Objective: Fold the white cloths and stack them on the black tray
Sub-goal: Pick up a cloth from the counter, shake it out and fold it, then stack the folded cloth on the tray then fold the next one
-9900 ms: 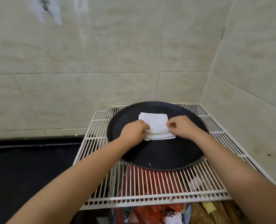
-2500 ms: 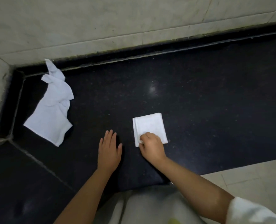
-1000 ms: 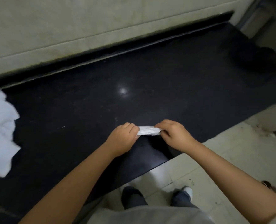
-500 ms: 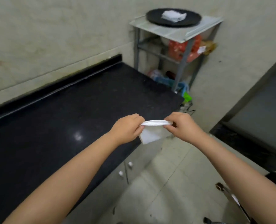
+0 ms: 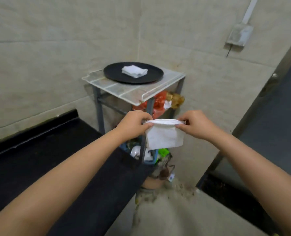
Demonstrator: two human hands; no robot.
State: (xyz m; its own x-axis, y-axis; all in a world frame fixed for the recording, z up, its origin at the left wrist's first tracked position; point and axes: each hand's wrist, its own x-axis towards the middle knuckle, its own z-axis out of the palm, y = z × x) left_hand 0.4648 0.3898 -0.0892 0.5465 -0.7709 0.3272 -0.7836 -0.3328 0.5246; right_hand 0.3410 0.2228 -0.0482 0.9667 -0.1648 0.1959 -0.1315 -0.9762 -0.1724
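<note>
A black stone counter (image 5: 39, 167) fills the lower left of the frame, running along the tiled wall (image 5: 47, 57) toward the corner. The left forearm crosses above it from the bottom left edge, and the left hand (image 5: 132, 126), just left of centre, is curled closed on the left end of a folded white cloth (image 5: 164, 135), thumb and fingers pinching its top edge. The cloth is held up in the air at the middle of the frame, clear of every surface, its upper edge stretched level between the two hands and its doubled body hanging straight down below them.

Behind and above the cloth, in the upper centre, a metal rack (image 5: 97, 106) stands in the corner of the room with a white wire shelf (image 5: 132, 92) as its top. A round black tray (image 5: 114, 73) rests on that shelf, and a stack of folded white cloths (image 5: 134, 71) lies on the tray, a little right of its centre. Red packets (image 5: 158, 103) sit on the rack's middle level, with mixed clutter lower down that is too blurred to name.

The right hand (image 5: 195, 124), right of centre, pinches the cloth's other end, fingers curled tight on it, and the right forearm runs off to the lower right corner. In the upper right, a grey wall box (image 5: 240, 34) with a conduit hangs on the tiles.
</note>
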